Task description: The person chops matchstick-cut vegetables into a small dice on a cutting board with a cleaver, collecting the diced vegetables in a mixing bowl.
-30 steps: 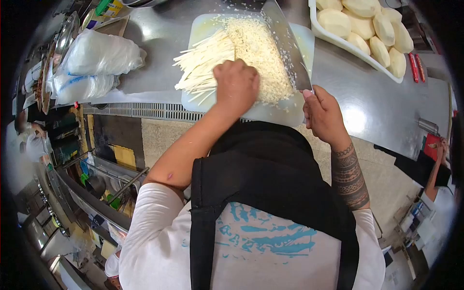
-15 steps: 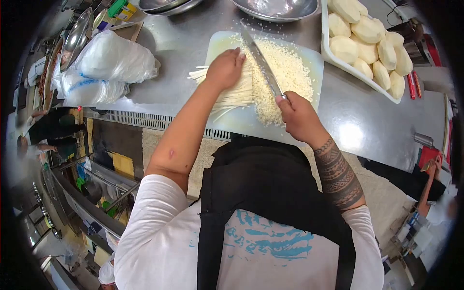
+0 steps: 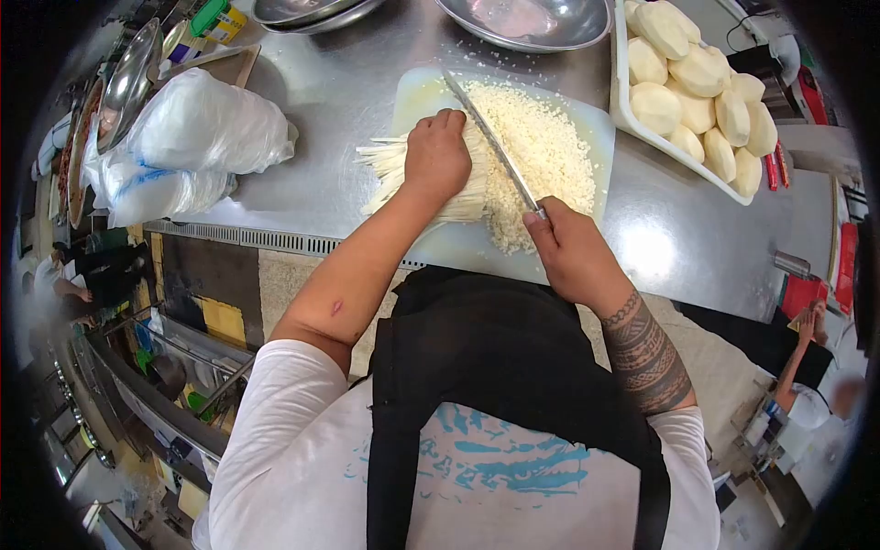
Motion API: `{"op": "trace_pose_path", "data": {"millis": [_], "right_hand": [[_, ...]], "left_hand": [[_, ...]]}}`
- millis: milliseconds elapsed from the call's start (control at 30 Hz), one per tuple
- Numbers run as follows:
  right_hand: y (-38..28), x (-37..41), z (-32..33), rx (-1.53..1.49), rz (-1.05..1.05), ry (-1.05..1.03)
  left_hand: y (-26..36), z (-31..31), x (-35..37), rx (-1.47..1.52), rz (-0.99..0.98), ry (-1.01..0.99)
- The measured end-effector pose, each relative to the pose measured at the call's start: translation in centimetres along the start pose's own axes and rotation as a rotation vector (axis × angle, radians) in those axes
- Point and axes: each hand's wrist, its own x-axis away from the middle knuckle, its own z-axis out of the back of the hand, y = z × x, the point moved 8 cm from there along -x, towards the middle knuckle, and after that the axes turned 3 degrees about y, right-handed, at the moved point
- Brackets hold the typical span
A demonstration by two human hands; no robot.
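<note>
One hand (image 3: 438, 158) (left) — palm-down on strips (image 3: 383, 162)

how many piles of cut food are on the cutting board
2 on the cutting board: pale strips under the left hand, and chopped bits, mostly right of the knife. The left hand hides part of the strips, so anything beneath it cannot be seen.

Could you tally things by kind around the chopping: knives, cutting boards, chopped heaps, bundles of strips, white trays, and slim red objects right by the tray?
Knife: 1
Cutting board: 1
Chopped heap: 1
Bundle of strips: 1
White tray: 1
Slim red objects: 2
Total: 7
</note>
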Motion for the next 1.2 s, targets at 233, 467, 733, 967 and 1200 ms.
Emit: {"op": "trace_pose_path", "data": {"millis": [233, 467, 733, 967, 1200], "right_hand": [[0.5, -6.8, -2.4, 0.038, 0.122, 0.074], [2.3, -5.4, -3.9, 0.032, 0.091, 0.040], [-0.1, -1.5, -2.3, 0.018, 0.118, 0.062], [-1.2, -1.3, -1.6, 0.019, 0.076, 0.022], [0.8, -4.2, -3.5, 0.047, 0.095, 0.076]], "left_hand": [[0.0, -0.1, -0.5, -0.048, 0.006, -0.005], [-0.2, -0.3, 0.5, -0.047, 0.001, 0.062], [-0.7, -0.7, 0.3, -0.078, 0.058, 0.052], [-1.1, -0.9, 0.8, -0.094, 0.088, 0.010], [-1.3, -0.9, 0.4, -0.084, 0.127, -0.023]]}}
